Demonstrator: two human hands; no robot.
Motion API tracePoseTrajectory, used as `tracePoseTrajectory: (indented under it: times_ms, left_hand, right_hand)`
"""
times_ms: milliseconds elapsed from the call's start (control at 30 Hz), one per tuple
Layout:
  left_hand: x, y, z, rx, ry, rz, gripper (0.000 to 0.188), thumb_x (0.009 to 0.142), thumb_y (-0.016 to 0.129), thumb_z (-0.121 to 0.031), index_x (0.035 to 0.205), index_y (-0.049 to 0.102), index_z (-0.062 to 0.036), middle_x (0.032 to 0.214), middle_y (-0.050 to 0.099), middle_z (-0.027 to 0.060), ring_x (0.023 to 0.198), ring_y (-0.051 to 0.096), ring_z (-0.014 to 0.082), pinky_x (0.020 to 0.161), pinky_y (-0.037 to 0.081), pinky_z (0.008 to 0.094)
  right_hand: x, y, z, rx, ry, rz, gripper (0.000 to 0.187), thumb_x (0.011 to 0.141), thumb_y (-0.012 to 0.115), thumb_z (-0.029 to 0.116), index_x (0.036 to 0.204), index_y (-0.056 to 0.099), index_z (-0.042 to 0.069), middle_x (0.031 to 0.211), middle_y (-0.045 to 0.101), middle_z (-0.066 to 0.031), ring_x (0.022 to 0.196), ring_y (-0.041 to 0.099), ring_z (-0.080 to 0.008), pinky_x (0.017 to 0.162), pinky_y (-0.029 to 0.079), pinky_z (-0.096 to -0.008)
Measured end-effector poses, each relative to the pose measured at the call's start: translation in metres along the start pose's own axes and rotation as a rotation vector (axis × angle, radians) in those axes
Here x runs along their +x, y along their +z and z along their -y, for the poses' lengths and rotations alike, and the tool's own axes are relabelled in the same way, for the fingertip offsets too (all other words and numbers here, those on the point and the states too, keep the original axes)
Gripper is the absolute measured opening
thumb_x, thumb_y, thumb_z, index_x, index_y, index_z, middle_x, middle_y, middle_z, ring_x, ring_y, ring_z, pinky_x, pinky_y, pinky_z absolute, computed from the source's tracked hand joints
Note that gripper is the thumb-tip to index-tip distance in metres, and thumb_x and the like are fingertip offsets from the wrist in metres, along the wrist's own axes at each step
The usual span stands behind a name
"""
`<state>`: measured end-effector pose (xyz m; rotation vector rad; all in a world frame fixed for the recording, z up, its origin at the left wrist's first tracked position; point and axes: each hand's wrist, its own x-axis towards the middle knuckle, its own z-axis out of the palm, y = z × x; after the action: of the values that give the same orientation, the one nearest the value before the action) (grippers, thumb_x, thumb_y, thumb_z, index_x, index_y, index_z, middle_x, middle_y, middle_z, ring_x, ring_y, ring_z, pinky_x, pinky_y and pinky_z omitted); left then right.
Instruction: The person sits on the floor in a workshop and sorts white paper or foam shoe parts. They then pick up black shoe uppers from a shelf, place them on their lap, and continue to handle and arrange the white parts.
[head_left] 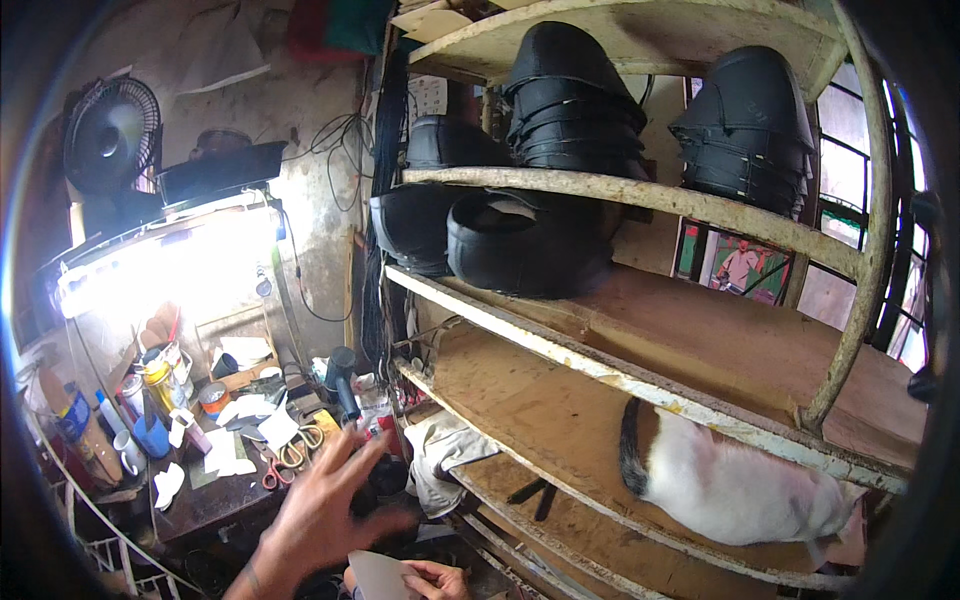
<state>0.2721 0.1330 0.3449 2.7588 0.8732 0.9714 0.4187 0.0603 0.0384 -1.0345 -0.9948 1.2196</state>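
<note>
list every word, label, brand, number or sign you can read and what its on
No text is legible.
Red-and-white packet: print too blurred.
Wall sheet: marks too small.
Yellow container: label too small.
Pale sheet in right hand: no print visible.

A glaring lamp (160, 278) lights a table (205, 503) by a stained wall (318, 235); tiered shelves (690, 312) stand near barred windows (843, 170).

Head cam, wide fisheye, looks fwd/down; left fingers (364, 465) v close, shelves (520, 390) farther off
</note>
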Motion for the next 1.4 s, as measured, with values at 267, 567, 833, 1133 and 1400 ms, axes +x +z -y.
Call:
tracePoseTrajectory:
  times_ms: [267, 567, 833, 1133, 1400]
  left_hand:
    - [-0.326, 0.115, 0.077, -0.855, -0.891, -0.180, 0.051, 0.091, 0.081, -0.012, 0.138, 0.066, -0.0024, 0.107, 0.074, 0.0112, 0.090, 0.069, 0.0223, 0.079, 0.057, 0.0385]
    - [-0.460, 0.107, 0.137, 0.223, -0.950, -0.242, 0.043, 0.085, 0.081, -0.026, 0.124, 0.077, -0.0086, 0.107, 0.075, 0.0230, 0.097, 0.070, 0.0409, 0.090, 0.052, 0.0490]
    - [-0.447, 0.127, 0.133, -0.189, -1.114, -0.373, 0.044, 0.095, 0.073, -0.017, 0.134, 0.067, 0.0011, 0.113, 0.073, 0.0243, 0.102, 0.068, 0.0382, 0.092, 0.052, 0.0458]
    - [-0.451, 0.138, 0.145, -0.076, -0.960, -0.312, 0.043, 0.096, 0.072, -0.016, 0.135, 0.066, 0.0025, 0.120, 0.071, 0.0271, 0.109, 0.067, 0.0421, 0.098, 0.051, 0.0460]
    - [-0.451, 0.136, 0.138, -0.082, -1.047, -0.308, 0.043, 0.095, 0.072, -0.016, 0.134, 0.067, 0.0018, 0.121, 0.072, 0.0266, 0.112, 0.067, 0.0416, 0.099, 0.051, 0.0452]
  right_hand:
    - [-0.012, 0.025, 0.089, -0.663, 0.062, 0.703, 0.044, 0.095, 0.079, 0.021, 0.132, 0.069, 0.000, 0.118, 0.075, -0.0151, 0.104, 0.072, -0.0251, 0.091, 0.056, -0.0381]
    - [0.030, 0.018, 0.429, -1.260, -1.173, -0.180, 0.018, 0.099, 0.070, 0.010, 0.115, 0.076, 0.004, 0.110, 0.076, -0.0105, 0.096, 0.074, -0.0176, 0.075, 0.061, -0.0323]
    - [0.108, -0.020, 0.675, -2.075, -1.247, -0.921, 0.059, 0.080, 0.088, 0.028, 0.134, 0.071, 0.012, 0.136, 0.068, -0.0150, 0.127, 0.065, -0.0345, 0.109, 0.051, -0.0458]
    - [0.101, -0.034, 0.695, -2.141, -1.101, -0.822, 0.071, 0.079, 0.090, 0.041, 0.139, 0.067, 0.011, 0.137, 0.069, -0.0170, 0.127, 0.065, -0.0356, 0.107, 0.052, -0.0450]
    - [0.113, -0.052, 0.690, -2.112, -1.191, -0.782, 0.084, 0.074, 0.091, 0.052, 0.143, 0.063, 0.013, 0.141, 0.066, -0.0138, 0.132, 0.061, -0.0338, 0.108, 0.051, -0.0463]
